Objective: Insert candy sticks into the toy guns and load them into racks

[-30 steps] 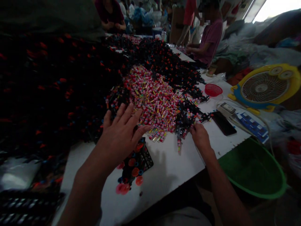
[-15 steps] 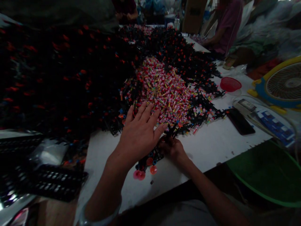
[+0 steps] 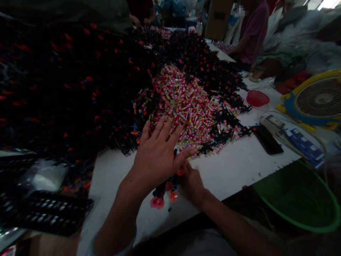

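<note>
Hand, right [image 3: 192, 185], now drawn in from scattered black pieces [image 3: 226, 117] to orange-disced cluster [image 3: 169, 186], grip unclear; hand, left [image 3: 156, 154], spread flat above, so both converge there.

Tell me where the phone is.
In the head view, the phone lies at right on the white table, in front of the red basket.

Pink, red and yellow tubes [image 3: 191, 110], black pieces [image 3: 161, 190], orange discs [image 3: 173, 196]

Your right hand [image 3: 192, 185] is moving from the scattered black pieces [image 3: 226, 116] to the orange-tipped bunch [image 3: 173, 196] under your left hand [image 3: 156, 153].
</note>
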{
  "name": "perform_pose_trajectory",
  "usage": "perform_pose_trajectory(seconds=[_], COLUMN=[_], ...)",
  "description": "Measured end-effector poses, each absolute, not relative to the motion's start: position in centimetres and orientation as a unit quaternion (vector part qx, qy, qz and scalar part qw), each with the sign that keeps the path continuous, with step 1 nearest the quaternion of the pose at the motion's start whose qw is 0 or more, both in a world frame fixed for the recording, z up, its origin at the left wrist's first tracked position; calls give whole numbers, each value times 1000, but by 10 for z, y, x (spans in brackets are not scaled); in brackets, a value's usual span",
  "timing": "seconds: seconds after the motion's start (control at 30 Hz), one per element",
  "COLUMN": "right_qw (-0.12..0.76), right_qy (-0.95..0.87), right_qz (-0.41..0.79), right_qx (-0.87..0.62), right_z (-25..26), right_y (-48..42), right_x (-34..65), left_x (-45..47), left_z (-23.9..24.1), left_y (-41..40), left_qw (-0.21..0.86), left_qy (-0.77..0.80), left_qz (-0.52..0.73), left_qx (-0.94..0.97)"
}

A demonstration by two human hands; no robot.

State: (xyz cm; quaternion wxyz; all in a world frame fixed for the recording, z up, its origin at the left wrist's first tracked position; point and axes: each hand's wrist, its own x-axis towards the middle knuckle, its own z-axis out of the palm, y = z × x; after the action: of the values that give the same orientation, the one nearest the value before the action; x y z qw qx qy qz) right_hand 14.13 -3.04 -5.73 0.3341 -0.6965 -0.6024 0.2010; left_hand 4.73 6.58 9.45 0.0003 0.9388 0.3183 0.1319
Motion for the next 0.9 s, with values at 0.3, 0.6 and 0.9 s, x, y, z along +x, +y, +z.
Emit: perform_pose_trajectory(seconds=[0.3, 0.6, 0.9], right_qw=[228, 247, 180], right_qy=[-618, -677, -670], right_qz=[56, 44, 87], right_qx=[-750, -692, -715], right_z=[-31, -31, -26], right_y=[-30, -64, -71], right_x=[207, 233, 212], left_x=[48, 47, 47], left_z=[93, 94, 94], left_y=[64, 64, 65], left_qw=[-3, 1, 3], left_qy=[327, 332, 331], left_qz=[135, 138, 137], left_qx=[935, 933, 934])
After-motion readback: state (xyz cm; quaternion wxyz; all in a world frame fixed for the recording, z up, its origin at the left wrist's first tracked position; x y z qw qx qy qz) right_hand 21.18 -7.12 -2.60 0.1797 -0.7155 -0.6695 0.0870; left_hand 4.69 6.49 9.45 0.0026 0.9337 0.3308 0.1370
